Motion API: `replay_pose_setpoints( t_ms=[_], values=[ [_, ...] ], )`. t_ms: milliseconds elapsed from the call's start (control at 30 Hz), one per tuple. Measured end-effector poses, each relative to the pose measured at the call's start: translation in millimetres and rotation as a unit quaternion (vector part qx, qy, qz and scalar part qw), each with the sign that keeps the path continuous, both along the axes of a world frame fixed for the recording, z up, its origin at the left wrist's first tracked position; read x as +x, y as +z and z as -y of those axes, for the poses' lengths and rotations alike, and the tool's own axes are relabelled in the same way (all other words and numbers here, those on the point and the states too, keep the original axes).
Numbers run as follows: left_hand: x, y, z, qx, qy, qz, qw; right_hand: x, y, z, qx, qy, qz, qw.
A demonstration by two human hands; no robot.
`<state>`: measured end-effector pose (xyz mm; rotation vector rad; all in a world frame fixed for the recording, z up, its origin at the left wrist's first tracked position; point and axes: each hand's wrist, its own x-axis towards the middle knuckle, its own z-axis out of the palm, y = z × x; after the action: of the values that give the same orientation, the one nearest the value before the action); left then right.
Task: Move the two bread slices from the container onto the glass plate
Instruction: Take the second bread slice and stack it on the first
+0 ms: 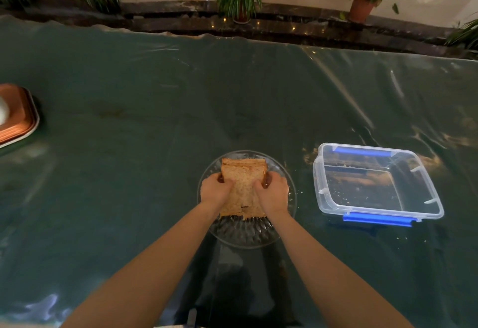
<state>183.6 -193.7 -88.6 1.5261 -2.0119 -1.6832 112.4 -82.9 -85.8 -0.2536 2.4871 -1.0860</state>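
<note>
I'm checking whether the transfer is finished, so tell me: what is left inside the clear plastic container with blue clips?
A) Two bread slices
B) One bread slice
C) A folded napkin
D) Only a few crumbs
D: the clear plastic container with blue clips shows only scattered crumbs on its bottom, while the left hand and right hand hold the stacked brown bread slices over the round glass plate.

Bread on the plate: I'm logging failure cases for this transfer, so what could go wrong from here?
1. Both hands, left and right, pinch the stacked bread from the sides; the soft slices could tear or crumble, as the crumbs in the container suggest.
2. The bread's near edge looks ragged and sits toward the plate centre, but letting go unevenly could shift the top slice off the lower one.
</note>
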Motion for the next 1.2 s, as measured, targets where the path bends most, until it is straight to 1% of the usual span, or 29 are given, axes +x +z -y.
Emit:
replay_pose_setpoints(
  t_ms=[100, 167, 400, 767, 1000, 1200],
  values=[
    [-0.1, 1.9, -4.1, -0.074, 0.020, 0.010, 0.997, 5.2, -1.3, -1.4, -0.014, -0.015, -0.036, 0.999],
    [0.3, 2.2, -6.9, -0.091, 0.019, 0.017, 0.996, 6.8, -1.4, -2.1, -0.019, -0.016, -0.044, 0.999],
    [2.4, 2.8, -8.5, -0.084, 0.025, 0.025, 0.996, 5.0, -1.0, -3.2, -0.033, -0.026, -0.042, 0.998],
    [6.4, 4.0, -11.5, -0.067, 0.036, 0.009, 0.997, 7.4, -5.7, -7.0, -0.046, -0.033, -0.036, 0.998],
    [4.9, 1.3, -8.9, -0.068, 0.025, 0.031, 0.997, 6.3, -9.7, -6.7, -0.049, -0.042, -0.017, 0.998],
    [3.1, 0.2, -7.1, -0.064, 0.019, 0.045, 0.997, 5.4, -10.2, -7.5, -0.048, -0.041, -0.024, 0.998]
  ],
)
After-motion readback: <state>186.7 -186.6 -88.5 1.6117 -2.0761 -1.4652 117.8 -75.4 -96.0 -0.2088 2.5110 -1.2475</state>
